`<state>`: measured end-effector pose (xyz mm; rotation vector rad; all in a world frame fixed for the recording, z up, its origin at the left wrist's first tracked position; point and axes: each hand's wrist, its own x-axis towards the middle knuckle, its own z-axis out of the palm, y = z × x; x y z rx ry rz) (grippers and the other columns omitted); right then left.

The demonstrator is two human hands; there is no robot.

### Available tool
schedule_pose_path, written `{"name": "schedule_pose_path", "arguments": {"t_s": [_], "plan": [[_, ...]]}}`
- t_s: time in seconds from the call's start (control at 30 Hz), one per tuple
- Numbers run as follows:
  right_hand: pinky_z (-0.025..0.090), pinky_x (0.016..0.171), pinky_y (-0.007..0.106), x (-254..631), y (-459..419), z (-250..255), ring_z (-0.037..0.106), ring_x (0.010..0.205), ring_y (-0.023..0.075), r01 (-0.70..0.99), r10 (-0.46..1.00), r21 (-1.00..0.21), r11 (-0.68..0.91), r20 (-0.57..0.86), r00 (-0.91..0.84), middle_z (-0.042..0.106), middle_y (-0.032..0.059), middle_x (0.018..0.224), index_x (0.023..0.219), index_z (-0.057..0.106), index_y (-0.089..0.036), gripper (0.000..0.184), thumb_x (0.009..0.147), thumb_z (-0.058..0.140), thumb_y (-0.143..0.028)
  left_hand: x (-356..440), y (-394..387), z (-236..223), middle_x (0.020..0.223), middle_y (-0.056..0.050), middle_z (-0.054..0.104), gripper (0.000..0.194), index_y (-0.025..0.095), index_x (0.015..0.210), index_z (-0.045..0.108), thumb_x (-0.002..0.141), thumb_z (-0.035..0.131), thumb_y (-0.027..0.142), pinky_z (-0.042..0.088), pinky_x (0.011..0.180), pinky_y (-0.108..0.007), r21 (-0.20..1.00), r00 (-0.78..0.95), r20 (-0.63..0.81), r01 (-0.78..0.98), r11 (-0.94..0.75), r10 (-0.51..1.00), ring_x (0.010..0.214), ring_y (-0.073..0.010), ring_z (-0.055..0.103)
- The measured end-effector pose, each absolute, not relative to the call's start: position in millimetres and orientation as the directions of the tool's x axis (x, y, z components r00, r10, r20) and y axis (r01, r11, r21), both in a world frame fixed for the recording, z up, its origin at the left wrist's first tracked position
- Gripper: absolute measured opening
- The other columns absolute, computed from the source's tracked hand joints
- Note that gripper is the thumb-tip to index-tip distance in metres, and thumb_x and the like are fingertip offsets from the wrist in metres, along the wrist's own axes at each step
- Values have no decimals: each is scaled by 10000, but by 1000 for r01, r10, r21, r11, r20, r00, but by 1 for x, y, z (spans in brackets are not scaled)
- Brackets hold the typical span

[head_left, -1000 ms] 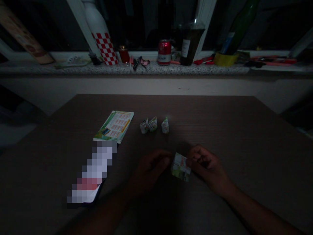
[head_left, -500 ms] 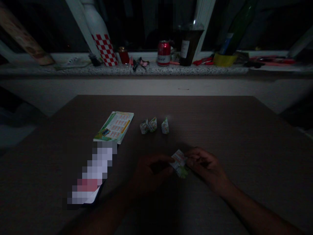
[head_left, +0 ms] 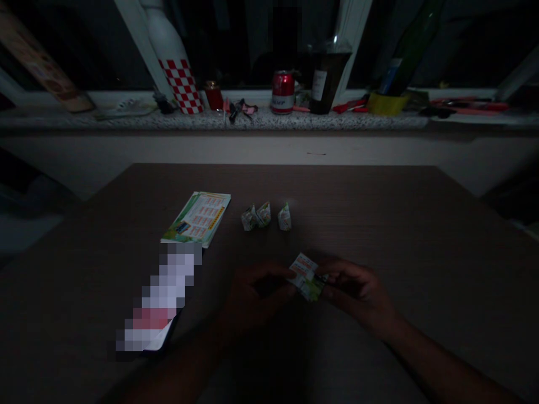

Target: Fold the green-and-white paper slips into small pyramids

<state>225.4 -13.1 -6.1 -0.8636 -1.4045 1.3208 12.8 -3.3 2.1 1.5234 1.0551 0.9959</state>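
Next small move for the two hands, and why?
Probably hold the printed paper steady with the left hand and press a crease with the right hand: both pinch its edges, and it looks flat, unlike the three folded pieces beyond.

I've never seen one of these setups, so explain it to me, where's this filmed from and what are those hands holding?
There's no machine here, only a person's bare left hand and right hand. The view comes from a camera worn on that person's head, looking forward and down. The fingers of both hands hold a small printed paper between them.

Beyond it on the table lie three small folded pieces. To their left is a stack of printed sheets, with a flat bright device, mostly blurred out, nearer the camera. Behind, the windowsill carries a red can, a checkered bottle and other odds and ends.
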Motion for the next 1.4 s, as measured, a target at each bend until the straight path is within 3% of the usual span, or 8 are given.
{"name": "schedule_pose_path", "arguments": {"t_s": [0.23,0.43,0.63,0.87,1.1,1.27,1.4], "plan": [[515,666,248,228,-13,-8,645,785,155,-119,944,-980,158,185,-273,694,34,874,916,715,-250,121,805,695,-208,12,-2,3,851,-45,721,80,173,814,724,738,724,148,523,715,-251,969,342,218,38,-246,914,798,-161,673],[512,701,246,225,-13,-4,649,774,147,-62,925,-964,260,267,-269,698,27,820,874,721,-242,123,841,645,-152,14,-3,6,797,-40,703,19,159,774,712,758,706,152,512,668,-236,951,331,258,78,-298,908,735,-146,661],[512,706,227,222,-15,-6,663,806,135,-66,917,-944,324,330,-223,712,12,869,874,712,-252,156,838,640,-120,17,-5,4,861,-40,716,50,174,815,703,769,693,160,525,702,-251,937,266,298,101,-334,917,780,-158,673],[514,683,243,221,-17,-10,659,803,140,-48,900,-933,357,358,-247,711,15,888,953,706,-273,230,819,649,-96,17,-3,8,927,-56,716,204,202,969,721,767,709,177,528,716,-251,859,428,413,108,-500,804,803,-162,682],[523,673,249,218,-19,-7,662,758,140,15,893,-917,398,383,-236,714,12,817,892,712,-251,179,821,651,-99,21,-6,10,881,-50,721,138,188,911,739,827,638,146,525,703,-226,848,425,376,199,-490,824,779,-145,684],[522,638,213,221,-19,-2,662,703,120,37,920,-928,371,362,-152,708,-2,770,815,703,-231,125,818,648,-119,17,-5,9,960,-45,747,217,212,990,722,790,682,139,533,766,-243,863,329,385,203,-463,862,869,-165,697],[527,616,189,220,-18,0,669,675,115,44,935,-939,342,335,-112,719,0,742,756,702,-212,95,797,667,-133,17,-5,10,820,-31,747,88,184,844,739,793,678,148,525,664,-213,890,321,337,198,-411,885,740,-141,691]]}}
